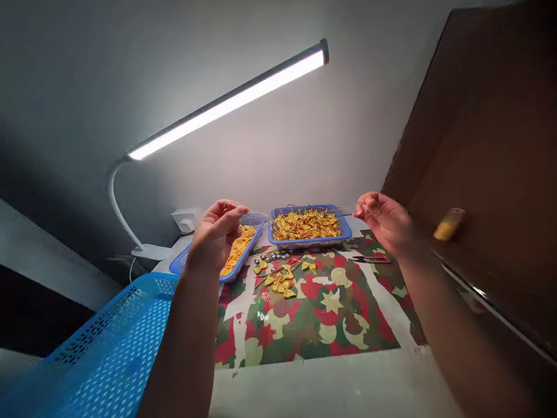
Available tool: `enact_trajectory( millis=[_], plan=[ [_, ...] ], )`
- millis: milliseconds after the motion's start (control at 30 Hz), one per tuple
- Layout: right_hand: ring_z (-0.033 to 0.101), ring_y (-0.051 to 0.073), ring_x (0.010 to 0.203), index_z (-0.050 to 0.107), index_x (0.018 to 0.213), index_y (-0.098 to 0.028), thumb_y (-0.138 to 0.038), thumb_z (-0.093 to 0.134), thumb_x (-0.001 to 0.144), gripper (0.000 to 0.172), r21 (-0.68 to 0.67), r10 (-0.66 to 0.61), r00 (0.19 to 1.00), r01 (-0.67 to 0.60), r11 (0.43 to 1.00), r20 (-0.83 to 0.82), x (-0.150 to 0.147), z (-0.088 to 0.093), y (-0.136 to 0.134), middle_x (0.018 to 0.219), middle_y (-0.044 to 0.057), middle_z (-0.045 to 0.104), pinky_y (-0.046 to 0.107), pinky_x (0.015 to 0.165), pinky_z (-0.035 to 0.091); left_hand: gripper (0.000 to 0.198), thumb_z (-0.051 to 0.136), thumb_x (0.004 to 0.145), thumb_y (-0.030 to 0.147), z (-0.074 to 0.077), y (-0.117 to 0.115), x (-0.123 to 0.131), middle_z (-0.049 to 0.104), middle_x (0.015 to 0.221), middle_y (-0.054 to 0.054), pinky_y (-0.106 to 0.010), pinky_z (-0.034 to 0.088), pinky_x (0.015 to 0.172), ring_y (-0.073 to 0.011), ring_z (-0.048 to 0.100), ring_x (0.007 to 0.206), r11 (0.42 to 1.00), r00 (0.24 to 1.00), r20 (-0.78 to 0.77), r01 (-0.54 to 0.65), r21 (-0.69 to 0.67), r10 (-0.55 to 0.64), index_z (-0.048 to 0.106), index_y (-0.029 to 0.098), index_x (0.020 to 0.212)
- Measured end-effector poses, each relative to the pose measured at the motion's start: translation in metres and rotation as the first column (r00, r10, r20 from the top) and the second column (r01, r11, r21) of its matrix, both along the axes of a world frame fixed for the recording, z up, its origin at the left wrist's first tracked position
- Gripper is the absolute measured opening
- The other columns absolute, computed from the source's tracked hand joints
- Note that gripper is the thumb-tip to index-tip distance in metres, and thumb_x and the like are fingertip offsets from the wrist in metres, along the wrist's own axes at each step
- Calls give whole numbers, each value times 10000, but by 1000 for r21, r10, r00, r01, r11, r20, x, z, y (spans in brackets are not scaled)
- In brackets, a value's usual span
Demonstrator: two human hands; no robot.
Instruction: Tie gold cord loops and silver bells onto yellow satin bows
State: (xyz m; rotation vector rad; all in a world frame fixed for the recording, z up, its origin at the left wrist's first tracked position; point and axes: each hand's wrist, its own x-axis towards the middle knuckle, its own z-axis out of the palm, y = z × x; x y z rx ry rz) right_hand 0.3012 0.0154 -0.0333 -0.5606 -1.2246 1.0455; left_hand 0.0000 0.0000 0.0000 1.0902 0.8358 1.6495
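Note:
My left hand is raised over the left basket with thumb and forefinger pinched together. A faint thin strand runs from its fingertips toward the right. My right hand is held up at the right, its fingers also pinched; what they hold is too small to make out. Between and below the hands, several gold ribbon bows lie on the patterned mat. Small silver round bells or beads sit behind them, among thin gold ties. Beyond stands a blue basket heaped with gold bows and ties.
Another blue basket with yellow-gold pieces is at the left, partly behind my left hand. Thread snips lie on the mat's right. A larger light-blue basket is at lower left. A lit lamp hangs above; a brown panel bounds the right.

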Motion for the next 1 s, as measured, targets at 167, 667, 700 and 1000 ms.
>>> enact_trajectory(
  millis=[167, 667, 700, 1000],
  plan=[
    [634, 131, 862, 625, 736, -248, -410, 839, 627, 289, -101, -49, 982, 32, 994, -180, 21, -11, 14, 841, -35, 656, 241, 729, 520, 247, 773, 494, 140, -2, 6, -9, 563, 581, 74, -115, 254, 325, -7, 294, 396, 999, 986, 156, -51, -7, 52, 562, 160, 622],
    [132, 92, 488, 424, 657, -185, -58, 306, 955, 345, -201, -81, 925, 5, 980, -371, 56, 2, 7, 598, -66, 170, 149, 422, 244, 201, 658, 546, 143, 0, 10, -20, 576, 543, 93, -141, 208, 309, -14, 258, 336, 984, 914, 365, -152, -95, 177, 491, 170, 654],
    [121, 94, 491, 420, 652, -182, -56, 296, 957, 353, -208, -95, 921, 15, 978, -377, 58, 2, 8, 597, -66, 165, 149, 419, 235, 175, 633, 563, 159, -1, 10, -21, 561, 532, 93, -149, 199, 308, -18, 251, 331, 980, 908, 370, -170, -100, 195, 479, 172, 645],
    [157, 81, 466, 371, 619, -173, -68, 326, 955, 355, -328, -243, 903, 123, 937, -355, 79, -3, 15, 572, -67, 189, 160, 412, 230, 101, 469, 716, 206, 2, 6, -35, 491, 505, 85, -179, 190, 339, -37, 261, 317, 979, 865, 458, -173, -106, 203, 423, 184, 628]
  ],
)
